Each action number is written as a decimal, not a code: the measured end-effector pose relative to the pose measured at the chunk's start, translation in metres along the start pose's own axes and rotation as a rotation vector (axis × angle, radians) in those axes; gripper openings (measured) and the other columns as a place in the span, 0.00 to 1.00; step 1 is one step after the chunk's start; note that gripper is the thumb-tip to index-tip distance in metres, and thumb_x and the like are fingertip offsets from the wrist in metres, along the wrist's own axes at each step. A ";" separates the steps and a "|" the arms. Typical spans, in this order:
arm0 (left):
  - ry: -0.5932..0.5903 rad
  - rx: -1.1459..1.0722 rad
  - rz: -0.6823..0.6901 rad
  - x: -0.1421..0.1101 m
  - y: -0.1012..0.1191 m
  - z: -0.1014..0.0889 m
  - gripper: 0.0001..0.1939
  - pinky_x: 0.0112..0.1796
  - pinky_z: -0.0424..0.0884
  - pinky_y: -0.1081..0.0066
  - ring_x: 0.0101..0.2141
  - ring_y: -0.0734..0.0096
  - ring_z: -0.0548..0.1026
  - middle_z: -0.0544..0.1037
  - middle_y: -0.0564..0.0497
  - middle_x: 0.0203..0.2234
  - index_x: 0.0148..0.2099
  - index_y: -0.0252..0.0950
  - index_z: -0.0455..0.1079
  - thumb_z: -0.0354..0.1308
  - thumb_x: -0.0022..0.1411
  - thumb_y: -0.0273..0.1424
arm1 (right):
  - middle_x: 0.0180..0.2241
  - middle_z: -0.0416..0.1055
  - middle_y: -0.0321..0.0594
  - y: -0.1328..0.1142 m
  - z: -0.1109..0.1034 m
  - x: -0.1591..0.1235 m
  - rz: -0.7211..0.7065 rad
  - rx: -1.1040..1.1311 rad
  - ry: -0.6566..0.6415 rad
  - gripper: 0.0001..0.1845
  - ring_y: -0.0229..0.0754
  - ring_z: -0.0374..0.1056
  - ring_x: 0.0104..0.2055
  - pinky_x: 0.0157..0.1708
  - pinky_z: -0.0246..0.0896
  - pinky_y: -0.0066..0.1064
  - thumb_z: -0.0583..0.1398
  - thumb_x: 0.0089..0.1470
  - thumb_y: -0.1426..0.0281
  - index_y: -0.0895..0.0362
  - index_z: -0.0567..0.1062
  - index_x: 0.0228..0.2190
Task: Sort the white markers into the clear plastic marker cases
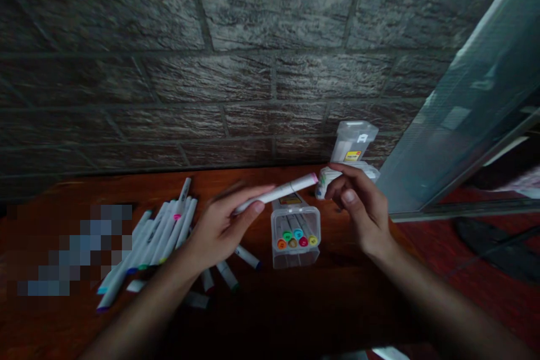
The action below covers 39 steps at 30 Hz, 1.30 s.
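Note:
My left hand (225, 222) is closed around a white marker (291, 187), which tilts up to the right with its pink end outward. Just right of that end hovers my right hand (365, 208), its fingers loosely curled, thumb apart, nothing visible between them. Below the marker lies a clear plastic case (295, 260), its open end facing me. Several markers (297, 235) fill part of it, showing orange, green, blue, red and yellow ends. To the left, partly hidden behind my left forearm, loose white markers (158, 236) are spread over the wooden table (253, 315).
Behind my right hand, another clear case (354, 140) with a yellow label stands against the brick wall (236, 79). A glass panel (447, 107) in a pale frame rises at the right. Beyond the table's right side is a red floor (442, 292).

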<state>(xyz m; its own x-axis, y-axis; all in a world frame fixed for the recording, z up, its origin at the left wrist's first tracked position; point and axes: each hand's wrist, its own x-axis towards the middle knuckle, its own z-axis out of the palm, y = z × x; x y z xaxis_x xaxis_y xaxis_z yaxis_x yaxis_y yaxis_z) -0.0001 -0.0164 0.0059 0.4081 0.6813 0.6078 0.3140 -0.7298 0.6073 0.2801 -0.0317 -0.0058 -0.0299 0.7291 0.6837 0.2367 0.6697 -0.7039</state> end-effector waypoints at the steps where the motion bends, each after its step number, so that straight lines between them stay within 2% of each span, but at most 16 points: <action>1: -0.019 -0.009 0.042 -0.001 0.004 0.002 0.19 0.44 0.76 0.68 0.46 0.65 0.80 0.82 0.47 0.48 0.63 0.44 0.74 0.58 0.73 0.27 | 0.30 0.72 0.36 -0.005 0.001 0.000 -0.029 0.027 -0.021 0.27 0.40 0.67 0.28 0.26 0.64 0.31 0.59 0.67 0.53 0.54 0.71 0.60; 4: -0.020 -0.045 0.112 -0.002 0.010 0.006 0.21 0.45 0.78 0.67 0.46 0.65 0.81 0.83 0.46 0.47 0.62 0.45 0.75 0.60 0.71 0.23 | 0.29 0.71 0.36 -0.021 0.006 -0.002 -0.046 0.060 -0.042 0.30 0.41 0.69 0.28 0.28 0.68 0.32 0.62 0.63 0.49 0.52 0.73 0.59; 5: -0.002 -0.059 0.124 -0.002 0.011 0.007 0.20 0.44 0.78 0.67 0.45 0.65 0.81 0.83 0.47 0.47 0.61 0.45 0.77 0.61 0.70 0.22 | 0.28 0.72 0.36 -0.026 0.007 -0.003 -0.039 0.047 -0.032 0.27 0.40 0.69 0.27 0.26 0.67 0.30 0.64 0.63 0.51 0.52 0.76 0.57; 8: 0.088 -0.088 0.112 -0.002 0.013 0.010 0.18 0.41 0.80 0.69 0.41 0.66 0.83 0.85 0.48 0.44 0.56 0.44 0.80 0.66 0.66 0.22 | 0.30 0.79 0.37 -0.033 0.010 -0.005 -0.007 0.010 0.003 0.09 0.39 0.74 0.28 0.27 0.70 0.27 0.67 0.62 0.63 0.51 0.83 0.44; 10: 0.163 -0.094 0.059 -0.003 0.014 0.011 0.16 0.40 0.81 0.70 0.39 0.67 0.84 0.87 0.49 0.41 0.52 0.43 0.82 0.69 0.63 0.23 | 0.31 0.82 0.38 -0.033 0.010 -0.005 0.023 0.029 0.038 0.04 0.40 0.77 0.29 0.28 0.73 0.28 0.68 0.62 0.67 0.52 0.84 0.39; 15: 0.254 -0.161 -0.050 -0.002 0.018 0.010 0.10 0.33 0.79 0.74 0.34 0.69 0.84 0.88 0.50 0.37 0.47 0.41 0.83 0.66 0.65 0.25 | 0.27 0.80 0.38 -0.029 0.010 -0.001 0.099 0.096 0.085 0.05 0.38 0.73 0.23 0.20 0.68 0.26 0.70 0.58 0.67 0.53 0.85 0.38; 19: 0.252 -0.266 -0.125 -0.002 0.019 0.011 0.08 0.24 0.71 0.77 0.24 0.74 0.76 0.85 0.52 0.29 0.47 0.40 0.83 0.64 0.67 0.29 | 0.25 0.78 0.36 -0.027 0.011 0.002 0.134 0.117 0.080 0.08 0.37 0.71 0.23 0.19 0.66 0.26 0.70 0.58 0.67 0.53 0.85 0.40; 22: 0.252 -0.335 -0.163 -0.004 0.017 0.014 0.08 0.24 0.70 0.76 0.24 0.74 0.73 0.81 0.53 0.25 0.48 0.40 0.82 0.64 0.68 0.31 | 0.26 0.78 0.35 -0.027 0.012 0.002 0.130 0.112 0.066 0.08 0.36 0.71 0.23 0.19 0.65 0.25 0.69 0.58 0.69 0.52 0.84 0.41; 29: 0.281 -0.404 -0.220 -0.005 0.009 0.019 0.10 0.22 0.68 0.74 0.21 0.74 0.70 0.72 0.56 0.20 0.48 0.38 0.80 0.62 0.70 0.36 | 0.33 0.83 0.39 -0.024 0.012 -0.001 0.044 0.049 0.062 0.08 0.41 0.78 0.32 0.30 0.76 0.30 0.69 0.58 0.70 0.52 0.84 0.42; 33: 0.294 -0.371 -0.215 -0.006 0.008 0.020 0.08 0.21 0.67 0.74 0.21 0.74 0.70 0.73 0.55 0.21 0.47 0.39 0.80 0.62 0.70 0.35 | 0.30 0.82 0.37 -0.021 0.012 -0.001 0.060 0.057 0.050 0.12 0.40 0.77 0.28 0.26 0.75 0.29 0.69 0.58 0.72 0.52 0.83 0.45; 39: 0.326 -0.316 -0.194 -0.006 0.013 0.020 0.06 0.23 0.69 0.75 0.22 0.75 0.71 0.76 0.56 0.23 0.46 0.40 0.80 0.63 0.69 0.32 | 0.30 0.82 0.34 -0.022 0.012 0.000 0.078 0.064 0.050 0.12 0.38 0.77 0.29 0.27 0.74 0.26 0.69 0.56 0.75 0.50 0.84 0.42</action>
<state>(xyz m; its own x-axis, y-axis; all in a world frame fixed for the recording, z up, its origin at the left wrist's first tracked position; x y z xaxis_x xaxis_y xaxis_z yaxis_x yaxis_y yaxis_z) 0.0185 -0.0310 -0.0007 0.0625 0.8223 0.5657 0.0620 -0.5689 0.8201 0.2632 -0.0446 0.0072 0.0351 0.7726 0.6339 0.1737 0.6199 -0.7652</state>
